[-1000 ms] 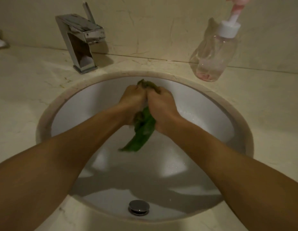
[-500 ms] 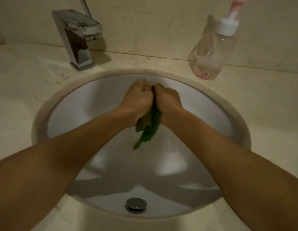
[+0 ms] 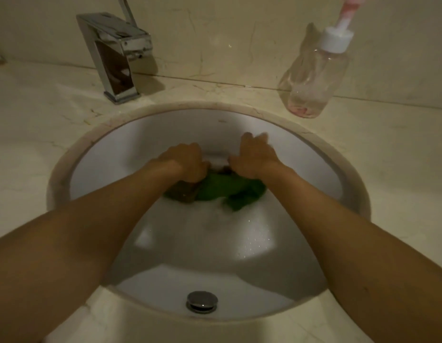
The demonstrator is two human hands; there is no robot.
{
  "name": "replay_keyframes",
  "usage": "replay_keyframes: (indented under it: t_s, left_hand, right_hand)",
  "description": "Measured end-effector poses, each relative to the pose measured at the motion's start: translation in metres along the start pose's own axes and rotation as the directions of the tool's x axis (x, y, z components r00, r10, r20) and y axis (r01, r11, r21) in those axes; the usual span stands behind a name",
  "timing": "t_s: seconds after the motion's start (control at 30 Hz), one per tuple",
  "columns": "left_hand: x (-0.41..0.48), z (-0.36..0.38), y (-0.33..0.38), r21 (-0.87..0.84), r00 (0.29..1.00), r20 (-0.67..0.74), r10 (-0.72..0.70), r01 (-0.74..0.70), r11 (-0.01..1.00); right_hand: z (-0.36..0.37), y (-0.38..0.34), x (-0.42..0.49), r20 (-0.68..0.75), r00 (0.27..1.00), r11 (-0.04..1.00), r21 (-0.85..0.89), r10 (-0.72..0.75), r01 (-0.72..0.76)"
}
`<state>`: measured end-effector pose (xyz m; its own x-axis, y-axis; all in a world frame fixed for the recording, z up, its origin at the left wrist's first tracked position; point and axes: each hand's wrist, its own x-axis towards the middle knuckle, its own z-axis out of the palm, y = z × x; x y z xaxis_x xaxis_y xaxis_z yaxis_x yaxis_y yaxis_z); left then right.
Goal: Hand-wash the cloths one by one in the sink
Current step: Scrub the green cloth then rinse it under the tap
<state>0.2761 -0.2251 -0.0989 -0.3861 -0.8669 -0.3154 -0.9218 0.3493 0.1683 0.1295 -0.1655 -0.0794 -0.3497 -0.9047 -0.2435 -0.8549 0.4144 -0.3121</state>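
Cloth (image 3: 216, 188): is spread in the sink (image 3: 111, 159), beneath both hands.
Left hand (image 3: 186, 162): is curled around the cloth's left end.
Right hand (image 3: 255, 157): is blurred; grip cannot be told.

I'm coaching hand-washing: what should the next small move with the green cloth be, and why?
Probably draw both hands together and rub the green fabric cloth against itself: it lies stretched in the white round sink basin, the left hand gripping one end, the right hand over the other.
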Motion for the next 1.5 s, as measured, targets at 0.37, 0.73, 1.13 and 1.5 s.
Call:
replay_keyframes:
  t_s: [0.37,0.73,1.13,1.5]
  left_hand:
    - [0.002,0.020,0.003,0.209,0.929,0.257,0.267,-0.323,0.923]
    - [0.001,-0.005,0.017,-0.458,0.974,0.140,0.180,-0.097,0.883]
    - [-0.024,-0.019,0.054,-0.954,0.982,-0.104,-0.158,-0.054,0.295]
    - [-0.021,-0.023,0.041,-0.959,0.973,-0.098,-0.208,-0.037,0.281]
  right_hand:
    - [0.030,0.023,0.011,0.378,0.914,0.899,-0.334,-0.147,0.283]
    - [0.007,0.011,0.016,0.182,0.983,0.802,0.586,0.012,-0.118]
    - [-0.001,-0.028,-0.020,0.026,0.992,0.520,0.850,0.125,-0.088]
    - [0.001,-0.041,-0.032,-0.057,0.997,0.511,0.859,0.052,0.022]
